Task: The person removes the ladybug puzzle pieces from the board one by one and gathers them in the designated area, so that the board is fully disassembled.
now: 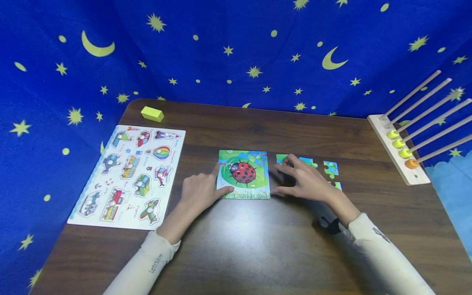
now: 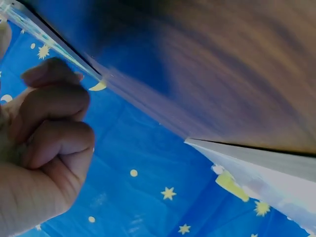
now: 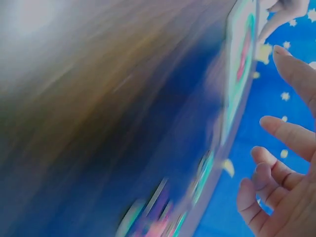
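A square ladybug picture puzzle (image 1: 244, 173) lies flat on the dark wooden table. My left hand (image 1: 199, 189) rests at its left side, the straight index finger along the upper left edge and the thumb over the lower left part. Its other fingers are curled under, as the left wrist view shows. Just right of the puzzle, my right hand (image 1: 309, 179) hovers low with fingers spread and nothing between them. Several loose jigsaw pieces (image 1: 331, 168) lie under and beyond that hand, partly hidden by it. In the right wrist view the puzzle (image 3: 240, 64) appears edge-on beyond the fingertips.
A white vehicle puzzle board (image 1: 132, 223) with knobbed pieces lies at the left. Behind it sits a yellow block (image 1: 152, 114). At the right stands a wooden base (image 1: 396, 152) with upright rods and yellow and orange beads. A blue starry cloth (image 1: 221, 24) hangs behind the table.
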A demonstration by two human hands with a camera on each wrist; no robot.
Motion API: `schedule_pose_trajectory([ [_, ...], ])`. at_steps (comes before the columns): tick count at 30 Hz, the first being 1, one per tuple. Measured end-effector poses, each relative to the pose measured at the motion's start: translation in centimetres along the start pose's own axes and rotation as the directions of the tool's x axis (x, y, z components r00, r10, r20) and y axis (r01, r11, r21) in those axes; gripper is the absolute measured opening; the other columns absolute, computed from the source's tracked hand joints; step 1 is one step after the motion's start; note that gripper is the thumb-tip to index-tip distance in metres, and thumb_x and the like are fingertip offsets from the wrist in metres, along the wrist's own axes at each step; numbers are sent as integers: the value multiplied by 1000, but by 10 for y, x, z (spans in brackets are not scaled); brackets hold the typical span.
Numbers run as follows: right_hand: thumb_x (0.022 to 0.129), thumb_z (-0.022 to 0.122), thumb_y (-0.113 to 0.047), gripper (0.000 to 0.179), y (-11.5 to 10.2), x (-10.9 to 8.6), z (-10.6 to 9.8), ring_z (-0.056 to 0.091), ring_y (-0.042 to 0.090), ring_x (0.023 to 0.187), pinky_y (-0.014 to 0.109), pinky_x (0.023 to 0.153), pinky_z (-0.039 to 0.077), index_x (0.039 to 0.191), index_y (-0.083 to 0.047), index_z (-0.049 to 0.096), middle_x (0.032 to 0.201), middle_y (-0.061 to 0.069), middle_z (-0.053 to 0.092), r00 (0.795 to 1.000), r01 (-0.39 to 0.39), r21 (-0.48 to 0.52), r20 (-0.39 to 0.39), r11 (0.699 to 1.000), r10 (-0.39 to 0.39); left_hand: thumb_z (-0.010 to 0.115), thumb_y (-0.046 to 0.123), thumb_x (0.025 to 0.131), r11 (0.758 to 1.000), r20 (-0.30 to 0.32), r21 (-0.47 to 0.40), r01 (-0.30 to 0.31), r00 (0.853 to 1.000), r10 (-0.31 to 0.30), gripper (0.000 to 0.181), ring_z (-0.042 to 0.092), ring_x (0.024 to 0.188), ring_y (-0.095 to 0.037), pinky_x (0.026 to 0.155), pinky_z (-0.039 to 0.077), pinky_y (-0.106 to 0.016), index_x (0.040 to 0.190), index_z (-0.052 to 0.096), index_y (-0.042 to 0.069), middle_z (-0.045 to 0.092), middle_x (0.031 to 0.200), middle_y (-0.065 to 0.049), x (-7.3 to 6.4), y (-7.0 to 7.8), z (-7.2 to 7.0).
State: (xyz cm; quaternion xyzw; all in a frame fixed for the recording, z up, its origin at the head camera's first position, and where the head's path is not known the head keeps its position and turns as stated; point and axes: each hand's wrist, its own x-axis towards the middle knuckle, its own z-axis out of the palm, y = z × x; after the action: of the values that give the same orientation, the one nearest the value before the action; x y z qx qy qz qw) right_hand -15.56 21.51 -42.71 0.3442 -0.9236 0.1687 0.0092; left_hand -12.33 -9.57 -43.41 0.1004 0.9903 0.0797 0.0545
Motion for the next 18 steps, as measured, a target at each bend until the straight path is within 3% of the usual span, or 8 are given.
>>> schedule_pose_trajectory([
  [7,81,80,-45,61,-28,40,13,44,14,74,25,54,35,131,-14,67,109,7,51,997,51,53,63,997,-54,61,71,84,1000,68,10,0,998,-1,86,39,48,-18,44,30,-34,154,37,28,44,49,-3,-1,-10,2],
  [18,88,74,-44,53,-55,81,37,48,15,76,25,55,38,130,-14,67,107,8,53,993,19,19,114,1000,-21,59,73,83,999,101,18,30,994,-32,85,50,52,-23,48,37,-37,155,33,34,51,54,-7,1,-10,2],
])
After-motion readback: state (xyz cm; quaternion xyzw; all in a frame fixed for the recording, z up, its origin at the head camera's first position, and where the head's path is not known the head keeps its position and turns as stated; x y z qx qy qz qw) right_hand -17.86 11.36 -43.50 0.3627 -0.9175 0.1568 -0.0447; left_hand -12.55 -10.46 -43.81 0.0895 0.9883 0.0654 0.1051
